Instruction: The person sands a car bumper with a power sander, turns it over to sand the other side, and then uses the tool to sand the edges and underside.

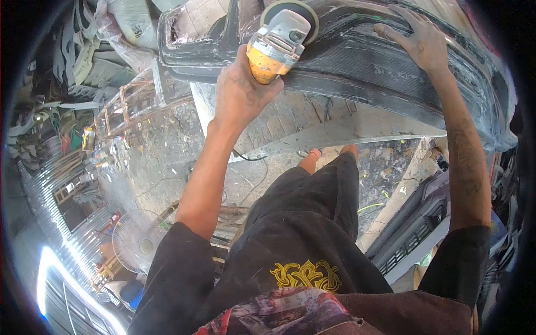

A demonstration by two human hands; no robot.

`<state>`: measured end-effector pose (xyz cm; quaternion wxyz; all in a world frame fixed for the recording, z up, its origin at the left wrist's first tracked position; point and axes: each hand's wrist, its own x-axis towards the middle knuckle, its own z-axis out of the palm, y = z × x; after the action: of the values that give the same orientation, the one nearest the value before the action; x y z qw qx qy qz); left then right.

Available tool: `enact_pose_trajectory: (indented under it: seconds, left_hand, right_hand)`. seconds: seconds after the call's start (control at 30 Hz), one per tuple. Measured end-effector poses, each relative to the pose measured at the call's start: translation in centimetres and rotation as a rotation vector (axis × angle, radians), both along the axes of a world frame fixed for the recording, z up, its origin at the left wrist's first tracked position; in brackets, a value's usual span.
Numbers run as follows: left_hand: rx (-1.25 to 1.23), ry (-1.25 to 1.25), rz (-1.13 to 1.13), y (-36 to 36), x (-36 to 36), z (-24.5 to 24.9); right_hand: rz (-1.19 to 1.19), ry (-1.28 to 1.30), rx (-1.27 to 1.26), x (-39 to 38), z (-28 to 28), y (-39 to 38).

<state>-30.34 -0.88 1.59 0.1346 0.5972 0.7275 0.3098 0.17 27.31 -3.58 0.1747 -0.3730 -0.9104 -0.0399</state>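
My left hand [244, 92] is wrapped round the yellow body of an angle grinder [276, 47] with a grey metal head. The grinder's round disc [309, 17] lies at the top, over a dusty black car bumper [357, 70]. White scuffs and dust mark the bumper's surface. My right hand [419, 42] rests on the bumper's upper right part, with its fingers stretched out and spread. Below the bumper is a pale curved panel [346, 133].
A fan [142, 244] stands at lower left. Dark slatted car parts [410, 229] lean at the right. Crumpled plastic and grey parts [125, 28] are piled at upper left. A thin cable [248, 158] hangs below the grinder, and debris litters the concrete floor [167, 148].
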Motion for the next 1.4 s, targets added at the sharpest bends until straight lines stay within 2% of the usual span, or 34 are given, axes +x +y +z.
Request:
enact_pose_trajectory:
  seconds: [0.17,0.3,0.43,0.6,0.7,0.8,0.93,1.1,1.23,1.33,1.4]
  left_hand:
    - [-0.021,-0.127,0.134,-2.0,-1.8,0.0]
    - [0.019,-0.2,0.132,-3.7,-3.2,-0.9]
    - [-0.039,-0.168,0.147,-4.4,-2.8,-0.5]
    - [-0.045,-0.178,0.162,-5.1,-3.0,-0.7]
    - [-0.049,-0.225,0.179,-5.6,-3.4,-1.3]
    - [-0.079,-0.171,0.159,-5.5,-3.1,-0.9]
    - [-0.028,-0.205,0.117,-5.1,-2.8,-1.9]
    - [-0.06,-0.032,0.089,-4.8,-2.6,-2.1]
    - [-0.076,-0.105,0.052,-4.7,-2.1,-2.1]
    - [-0.008,-0.121,0.071,-4.6,-2.0,-2.5]
    - [0.011,-0.226,0.143,-4.9,-2.5,-2.5]
  right_hand:
    - [-0.015,0.01,-0.022,-0.4,0.7,-0.5]
    - [-0.031,-0.02,-0.047,-0.5,0.8,-0.6]
    - [-0.07,-0.063,-0.074,-0.4,0.5,-0.4]
    - [-0.008,-0.021,0.035,0.0,-0.2,0.0]
    - [-0.055,-0.101,-0.088,-0.1,0.3,0.0]
    - [0.031,-0.025,-0.014,0.3,-0.4,0.5]
    - [-0.021,-0.029,-0.037,0.1,-0.3,0.4]
    - [-0.014,-0.06,-0.021,0.2,-0.6,0.7]
    - [-0.044,-0.078,-0.012,0.0,-0.3,0.3]
    - [-0.036,-0.05,0.03,0.0,-0.4,0.4]
    - [-0.044,-0.082,-0.018,0.0,-0.2,0.3]
